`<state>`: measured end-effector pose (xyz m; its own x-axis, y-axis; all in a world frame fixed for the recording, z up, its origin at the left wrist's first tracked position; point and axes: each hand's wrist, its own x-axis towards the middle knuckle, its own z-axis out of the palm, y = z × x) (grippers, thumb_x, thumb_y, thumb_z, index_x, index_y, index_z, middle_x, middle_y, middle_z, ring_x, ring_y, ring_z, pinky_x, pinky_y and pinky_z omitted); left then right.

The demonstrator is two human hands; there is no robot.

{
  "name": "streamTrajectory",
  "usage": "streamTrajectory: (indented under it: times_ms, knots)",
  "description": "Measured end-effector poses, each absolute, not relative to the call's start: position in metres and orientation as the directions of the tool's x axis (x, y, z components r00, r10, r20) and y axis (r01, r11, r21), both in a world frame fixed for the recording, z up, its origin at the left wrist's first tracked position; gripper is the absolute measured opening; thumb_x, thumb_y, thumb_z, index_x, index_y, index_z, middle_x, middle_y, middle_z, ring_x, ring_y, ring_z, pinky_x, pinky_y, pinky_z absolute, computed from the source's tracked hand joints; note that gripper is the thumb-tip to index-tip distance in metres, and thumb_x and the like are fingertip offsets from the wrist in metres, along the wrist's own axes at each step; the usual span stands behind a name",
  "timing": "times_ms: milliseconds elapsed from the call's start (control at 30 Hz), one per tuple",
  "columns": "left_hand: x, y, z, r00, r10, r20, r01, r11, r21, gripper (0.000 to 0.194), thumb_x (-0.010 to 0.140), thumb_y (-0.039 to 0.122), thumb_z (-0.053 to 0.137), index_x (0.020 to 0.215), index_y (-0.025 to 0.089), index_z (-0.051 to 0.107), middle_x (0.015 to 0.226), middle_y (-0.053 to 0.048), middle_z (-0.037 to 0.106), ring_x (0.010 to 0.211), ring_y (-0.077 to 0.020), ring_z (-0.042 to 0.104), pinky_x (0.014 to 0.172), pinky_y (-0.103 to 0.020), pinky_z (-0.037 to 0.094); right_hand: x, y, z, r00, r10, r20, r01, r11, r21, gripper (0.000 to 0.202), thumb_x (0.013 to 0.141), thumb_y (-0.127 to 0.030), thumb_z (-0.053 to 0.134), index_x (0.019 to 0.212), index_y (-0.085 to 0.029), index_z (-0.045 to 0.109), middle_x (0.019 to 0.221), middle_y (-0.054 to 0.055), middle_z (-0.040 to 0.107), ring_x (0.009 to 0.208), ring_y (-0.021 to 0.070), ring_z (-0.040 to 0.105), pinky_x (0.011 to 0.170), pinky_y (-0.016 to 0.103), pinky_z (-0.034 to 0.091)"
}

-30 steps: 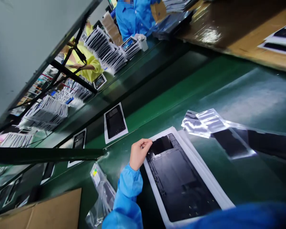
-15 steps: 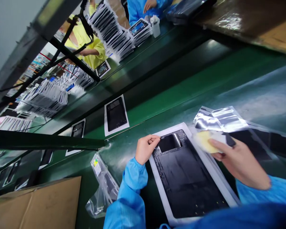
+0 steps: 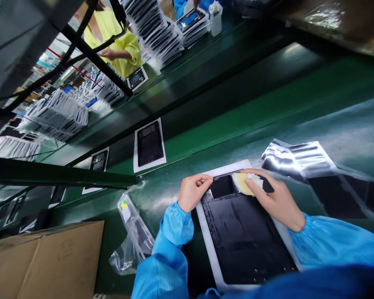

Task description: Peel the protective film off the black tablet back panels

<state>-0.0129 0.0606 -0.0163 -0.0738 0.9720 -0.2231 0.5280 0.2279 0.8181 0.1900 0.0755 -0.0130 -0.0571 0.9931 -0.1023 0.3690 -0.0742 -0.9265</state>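
A black tablet-like panel [image 3: 246, 236] lies on a white sheet [image 3: 210, 253] on the green bench. At its upper left corner is my left hand [image 3: 193, 191], thumb and fingers pinched together; what they grip, if anything, is too small to make out. My right hand [image 3: 276, 199] holds a pale yellow pad [image 3: 243, 184] with white and black parts over the panel's upper right area. The pad is beside a dark rectangular piece [image 3: 222, 186] near the panel's top edge.
Shiny film sheets [image 3: 311, 158] lie at right. A clear plastic bag [image 3: 137, 232] and a cardboard box [image 3: 62, 253] are at left. Another panel [image 3: 149, 144] lies on the green belt. Stacks [image 3: 156, 37] and a person in yellow [image 3: 124, 50] are beyond, below dark cables.
My right hand has moved left with the yellow pad, from beside the panel to over its upper right part. My left hand stays at the corner. The view has shifted slightly.
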Motion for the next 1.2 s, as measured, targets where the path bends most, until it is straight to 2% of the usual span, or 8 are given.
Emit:
streamTrajectory:
  times_ms: [133,267,400,700,1200]
  knots:
    - [-0.0138,0.0609,-0.0174,-0.068,0.970,-0.231,0.542,0.231,0.808,0.018,0.074,0.028,0.060,0.078,0.018,0.075,0.067,0.000,0.071,0.055,-0.0099,0.056,0.054,-0.019,0.043,0.1898,0.0758,-0.0157,-0.078,0.995,-0.055,0.433,-0.016,-0.901,0.026,0.064,-0.035,0.044,0.086,-0.027,0.056,0.075,-0.004,0.063,0.025,0.0008,0.024,0.028,0.019,0.028]
    - [-0.0149,0.0612,-0.0190,-0.056,0.968,-0.244,0.557,0.233,0.797,0.019,0.076,0.029,0.060,0.080,0.018,0.075,0.068,-0.001,0.072,0.055,-0.0099,0.056,0.053,-0.020,0.042,0.1897,0.0758,-0.0167,-0.092,0.996,-0.023,0.463,0.022,-0.886,0.024,0.065,-0.034,0.043,0.085,-0.027,0.055,0.065,-0.005,0.063,0.024,0.0021,0.028,0.031,0.019,0.031]
    - [-0.0155,0.0615,-0.0201,-0.050,0.968,-0.246,0.568,0.230,0.790,0.020,0.076,0.030,0.060,0.081,0.017,0.075,0.068,-0.001,0.072,0.055,-0.0097,0.056,0.052,-0.019,0.042,0.1896,0.0753,-0.0175,-0.100,0.995,-0.009,0.488,0.041,-0.872,0.025,0.065,-0.034,0.044,0.086,-0.027,0.055,0.057,-0.007,0.061,0.022,0.0022,0.024,0.031,0.020,0.030]
    - [-0.0144,0.0613,-0.0195,-0.056,0.970,-0.235,0.592,0.221,0.775,0.018,0.076,0.029,0.060,0.080,0.020,0.075,0.069,0.000,0.072,0.056,-0.0104,0.057,0.052,-0.019,0.043,0.1892,0.0764,-0.0165,-0.115,0.993,0.018,0.518,0.075,-0.852,0.025,0.065,-0.034,0.043,0.087,-0.028,0.054,0.074,-0.004,0.064,0.024,0.0022,0.032,0.037,0.021,0.034]
    - [-0.0139,0.0608,-0.0172,-0.048,0.973,-0.228,0.650,0.203,0.732,0.017,0.078,0.028,0.059,0.081,0.022,0.074,0.069,0.002,0.071,0.057,-0.0105,0.057,0.055,-0.019,0.043,0.1870,0.0768,-0.0180,-0.166,0.981,0.097,0.585,0.177,-0.792,0.024,0.065,-0.033,0.041,0.085,-0.028,0.052,0.067,-0.005,0.064,0.023,0.0038,0.030,0.038,0.023,0.034]
